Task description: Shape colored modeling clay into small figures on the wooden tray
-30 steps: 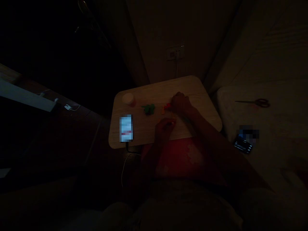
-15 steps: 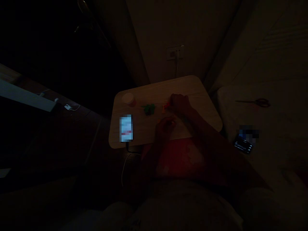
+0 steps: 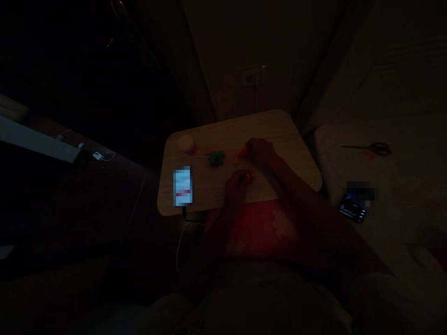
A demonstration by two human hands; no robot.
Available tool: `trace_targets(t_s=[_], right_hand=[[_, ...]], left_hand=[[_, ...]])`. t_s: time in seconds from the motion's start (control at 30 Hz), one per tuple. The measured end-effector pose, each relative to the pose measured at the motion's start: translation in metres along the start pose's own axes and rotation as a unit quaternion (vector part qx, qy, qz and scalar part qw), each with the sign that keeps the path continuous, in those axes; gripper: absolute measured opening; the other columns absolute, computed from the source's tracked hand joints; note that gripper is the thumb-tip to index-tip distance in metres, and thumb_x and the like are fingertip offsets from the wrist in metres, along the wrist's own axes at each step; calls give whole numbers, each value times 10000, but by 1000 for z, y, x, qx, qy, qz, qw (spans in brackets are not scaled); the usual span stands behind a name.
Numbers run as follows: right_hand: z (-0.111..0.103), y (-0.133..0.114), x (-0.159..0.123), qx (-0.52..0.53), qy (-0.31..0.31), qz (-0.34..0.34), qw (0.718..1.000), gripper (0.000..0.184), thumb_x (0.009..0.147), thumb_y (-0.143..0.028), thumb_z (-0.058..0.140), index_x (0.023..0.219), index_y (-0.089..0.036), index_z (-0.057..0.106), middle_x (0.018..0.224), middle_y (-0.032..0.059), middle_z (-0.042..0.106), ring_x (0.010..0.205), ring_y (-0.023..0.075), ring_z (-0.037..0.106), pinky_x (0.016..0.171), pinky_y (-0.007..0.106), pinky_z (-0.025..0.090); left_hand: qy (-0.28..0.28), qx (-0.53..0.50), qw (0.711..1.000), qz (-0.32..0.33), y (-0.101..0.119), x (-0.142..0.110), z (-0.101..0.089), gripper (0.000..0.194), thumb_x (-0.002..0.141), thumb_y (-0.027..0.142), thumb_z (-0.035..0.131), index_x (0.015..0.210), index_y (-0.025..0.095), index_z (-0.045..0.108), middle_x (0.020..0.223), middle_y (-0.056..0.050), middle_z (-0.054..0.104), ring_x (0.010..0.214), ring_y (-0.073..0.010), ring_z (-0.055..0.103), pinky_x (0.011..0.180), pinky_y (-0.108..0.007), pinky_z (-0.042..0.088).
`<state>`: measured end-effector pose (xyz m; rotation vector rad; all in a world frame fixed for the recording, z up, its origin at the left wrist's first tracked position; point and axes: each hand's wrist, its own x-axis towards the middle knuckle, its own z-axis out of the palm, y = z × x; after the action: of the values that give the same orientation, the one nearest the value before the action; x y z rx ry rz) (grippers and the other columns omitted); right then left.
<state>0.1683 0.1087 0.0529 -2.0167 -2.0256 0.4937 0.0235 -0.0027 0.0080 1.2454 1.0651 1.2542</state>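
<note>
The scene is very dark. Over the right half of a small light-wood table (image 3: 206,186), my right hand (image 3: 260,150) is closed with its fingers curled down. Its fingertips are beside a small red piece (image 3: 244,151), and an orange piece (image 3: 236,158) lies just left of that. What the right fingers hold is hidden. Closer to the table's front edge, my left hand (image 3: 236,184) is curled in a pinch. A small bright orange spot shows at its fingertips, too small to name. Left of both hands lies a cluster of green pieces (image 3: 215,158).
A pale lidded tub (image 3: 186,144) stands at the table's back left. A lit phone (image 3: 182,186) with a cable lies in front of it. To the right, scissors (image 3: 379,148) and a second phone (image 3: 352,209) rest on a pale surface. A wall socket (image 3: 253,77) is behind the table.
The left hand's fingers have drawn slightly closer together, and an orange spot shows at their tips. The right hand stays almost in place. The light has shifted slightly.
</note>
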Motion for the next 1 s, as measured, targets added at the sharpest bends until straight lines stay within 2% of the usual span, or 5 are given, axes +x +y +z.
trace_targets(t_s=[0.17,0.4,0.53,0.73,1.0], right_hand=[[-3,-2,-4,-8,14,4,1000,531,863,-441,758,1295,-150,653,1297,228,669,1218,392,608,973,511,486],[-4,0,-5,-11,5,16,1000,611,855,-524,758,1299,-125,628,1280,242,649,1183,390,614,965,505,474],[-3,3,-6,-44,15,26,999,730,817,-582,776,1305,-61,624,1298,298,607,1237,444,546,1006,592,421],[-6,1,-12,-72,21,-11,997,569,830,-578,740,1144,-103,739,1304,277,584,1244,462,513,991,631,397],[-6,4,-13,-20,69,-60,996,376,821,-467,715,1008,-142,742,1200,227,653,1147,413,563,944,551,421]], left_hand=[[-12,2,1000,-4,1,-1,0,386,879,550,735,1006,186,740,865,-43,745,824,-161,688,791,-262,526],[-20,16,1000,8,-3,0,0,396,881,553,727,1011,180,735,902,-52,742,843,-164,685,792,-258,522],[-31,23,999,7,-4,-1,0,391,907,551,695,1022,179,732,897,-52,741,844,-164,685,800,-262,523],[-38,22,999,3,-6,-2,1,401,907,560,688,1023,179,729,931,-63,749,873,-174,694,823,-272,523],[-14,-20,1000,-11,-6,-1,4,427,864,572,738,1059,192,730,880,-45,750,822,-162,690,783,-271,531]])
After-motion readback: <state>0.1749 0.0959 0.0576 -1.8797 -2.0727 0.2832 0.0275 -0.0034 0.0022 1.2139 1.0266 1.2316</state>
